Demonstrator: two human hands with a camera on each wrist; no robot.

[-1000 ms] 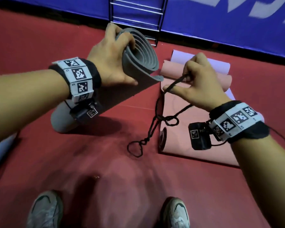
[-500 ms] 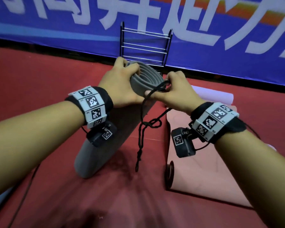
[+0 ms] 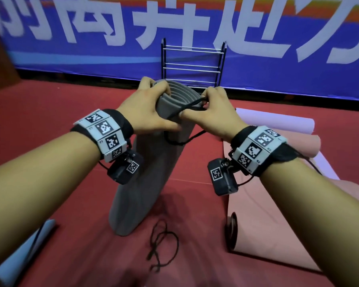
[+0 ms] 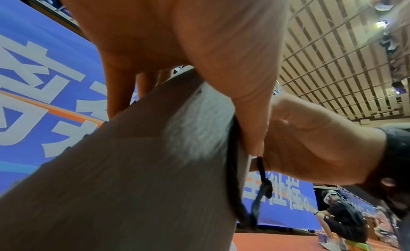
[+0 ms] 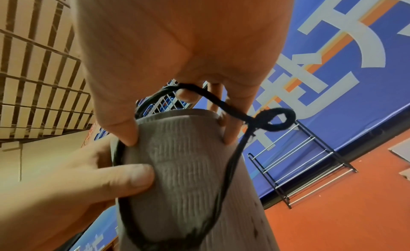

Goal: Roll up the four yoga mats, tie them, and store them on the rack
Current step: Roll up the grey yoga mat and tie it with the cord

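Red sports flooring (image 3: 50, 112) runs back to a blue banner (image 3: 71, 59) across the top of the head view, and the work sits at centre frame. At the grip itself, the right hand (image 3: 212, 113) pinches a black cord (image 3: 192, 104) between thumb and fingers, stretching its loop over the upper end of a rolled grey mat (image 3: 145, 179); the right wrist view shows the loop (image 5: 224, 181) already round the roll, with a small knotted eye just beside the fingers. The left hand (image 3: 145, 112) is curled over that same end, thumb pressed on the roll's side, keeping the spiral from springing open.

Outward from the hands, the mat's long axis slants down toward lower centre frame, its far end resting on the floor. So the loop most likely has to slide down that axis, away from both hands, and the right hand is placed to draw it.

A second cord (image 3: 164, 247) lies on the floor near the mat's foot. Pink mats (image 3: 263, 224) lie at right frame, one partly rolled. The wire rack (image 3: 193, 65) stands directly behind the hands, against the banner.
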